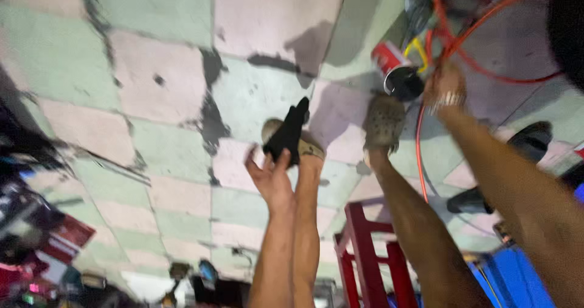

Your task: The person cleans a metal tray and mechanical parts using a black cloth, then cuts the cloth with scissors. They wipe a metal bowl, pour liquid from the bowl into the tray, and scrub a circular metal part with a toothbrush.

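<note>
Left hand (271, 177) grip pinching black cloth (289, 131) above tiled floor (164, 77); right hand (445, 86) at orange hose (486, 19) (grip state unclear, blurred), red can (395, 69) beside

I can see a red cylindrical can with a white label band (392, 64) lying on the tiled floor (170, 89), dark end toward me. At far left sits a blurred red package with white stripes (68, 238).
</note>
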